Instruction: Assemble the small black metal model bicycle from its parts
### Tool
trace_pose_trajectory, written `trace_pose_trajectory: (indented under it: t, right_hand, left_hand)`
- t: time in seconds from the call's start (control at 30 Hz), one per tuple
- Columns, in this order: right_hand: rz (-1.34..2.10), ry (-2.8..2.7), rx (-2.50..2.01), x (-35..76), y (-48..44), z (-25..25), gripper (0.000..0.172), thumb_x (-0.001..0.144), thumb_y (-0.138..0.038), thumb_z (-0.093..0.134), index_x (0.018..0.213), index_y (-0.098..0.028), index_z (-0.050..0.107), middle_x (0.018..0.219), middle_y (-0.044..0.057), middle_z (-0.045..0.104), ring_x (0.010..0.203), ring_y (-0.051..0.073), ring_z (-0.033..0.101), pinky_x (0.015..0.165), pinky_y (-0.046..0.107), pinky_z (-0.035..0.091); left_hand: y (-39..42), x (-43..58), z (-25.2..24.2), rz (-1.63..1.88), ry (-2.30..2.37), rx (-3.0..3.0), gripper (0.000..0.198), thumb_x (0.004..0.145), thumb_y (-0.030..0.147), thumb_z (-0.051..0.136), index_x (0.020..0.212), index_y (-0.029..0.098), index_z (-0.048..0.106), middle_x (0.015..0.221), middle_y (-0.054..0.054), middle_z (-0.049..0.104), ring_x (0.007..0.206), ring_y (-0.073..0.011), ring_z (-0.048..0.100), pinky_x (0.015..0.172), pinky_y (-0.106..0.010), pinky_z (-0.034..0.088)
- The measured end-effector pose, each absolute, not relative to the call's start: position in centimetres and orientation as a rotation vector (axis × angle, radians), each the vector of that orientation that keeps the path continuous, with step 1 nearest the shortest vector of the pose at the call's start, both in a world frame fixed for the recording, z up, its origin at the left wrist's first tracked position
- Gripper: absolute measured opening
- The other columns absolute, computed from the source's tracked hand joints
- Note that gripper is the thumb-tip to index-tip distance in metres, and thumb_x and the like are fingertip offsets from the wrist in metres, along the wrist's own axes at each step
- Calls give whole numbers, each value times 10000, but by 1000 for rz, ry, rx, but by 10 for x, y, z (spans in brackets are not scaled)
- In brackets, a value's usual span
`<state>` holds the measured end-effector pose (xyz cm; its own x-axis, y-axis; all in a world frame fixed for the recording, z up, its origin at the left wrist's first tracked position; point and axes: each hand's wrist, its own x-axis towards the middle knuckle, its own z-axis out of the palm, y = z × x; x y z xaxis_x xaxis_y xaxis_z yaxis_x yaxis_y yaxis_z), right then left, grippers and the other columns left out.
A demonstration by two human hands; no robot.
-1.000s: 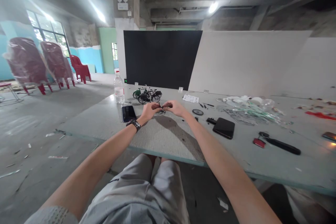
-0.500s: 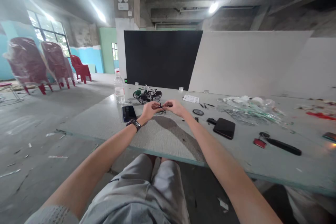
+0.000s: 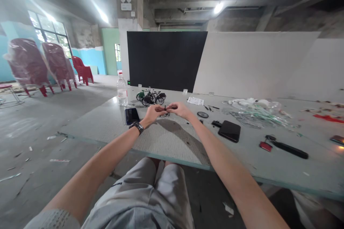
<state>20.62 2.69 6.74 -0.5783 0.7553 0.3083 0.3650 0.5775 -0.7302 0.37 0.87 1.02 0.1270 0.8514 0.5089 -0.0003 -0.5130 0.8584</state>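
Observation:
My left hand [image 3: 154, 113] and my right hand [image 3: 178, 110] meet over the table, fingertips pinched together on a small black model bicycle part [image 3: 165, 115]. Thin dark frame-like pieces show below and between the fingers; the rest is hidden by them. Just beyond the hands stand several small model bicycles [image 3: 151, 97], mostly black, one with a green part. A loose black model wheel [image 3: 202, 114] lies flat to the right of my right hand. A phone [image 3: 132, 116] rests close to my left wrist, which wears a dark watch.
On the table [image 3: 107, 128], a water bottle [image 3: 122, 91] stands at the left. A paper sheet [image 3: 195, 101], a black flat case [image 3: 229, 131], clear plastic bags [image 3: 258, 111] and a black-handled tool [image 3: 291, 149] lie to the right. A black panel [image 3: 166, 61] rises behind.
Both hands stay nearly in place, fingers still pinched together. The small dark piece between the fingertips has shifted very slightly.

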Motion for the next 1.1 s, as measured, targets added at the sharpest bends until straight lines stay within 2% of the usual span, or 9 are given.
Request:
trace_pose_trajectory:
  t: [0.17,0.5,0.67,0.9,1.0,1.1]
  right_hand:
    - [803,-2172,-896,207,29,67,487,764,-565,773,979,-127,782,905,127,746,798,214,627,701,328,454]
    - [812,-2212,-990,207,20,73,488,847,-597,671,1003,-149,787,747,118,682,678,191,501,596,329,363]
    - [810,-2220,-970,206,18,75,549,852,-632,653,1043,-129,765,763,101,668,659,168,482,593,310,354]
    - [810,-2202,-974,206,20,72,528,847,-614,659,1055,-137,752,815,107,688,658,161,484,594,308,356]
    - [805,-2201,-973,206,21,72,516,853,-610,650,1052,-145,747,901,120,716,659,152,489,593,306,361]
    - [809,-2216,-973,206,20,72,500,872,-604,632,1059,-154,742,945,125,726,656,146,488,587,305,360]
  left_hand:
    - [10,4,11,1454,775,1629,391,685,400,895,872,113,706,727,-72,722,670,-179,674,671,-306,499]
    - [4,2,13,1409,789,1639,401,711,433,859,866,131,645,686,-42,681,659,-152,630,667,-295,467]
    - [2,2,14,1425,745,1596,402,731,409,834,922,170,574,692,-13,673,649,-138,619,669,-281,462]
    - [5,3,12,1396,716,1573,402,715,376,831,945,168,575,721,-13,667,656,-130,599,671,-280,458]
    - [4,4,13,1415,692,1564,353,717,356,820,858,182,547,698,3,640,653,-130,590,662,-275,449]
    - [2,5,15,1405,706,1616,277,722,330,800,761,163,583,706,-15,630,655,-126,575,671,-280,447]
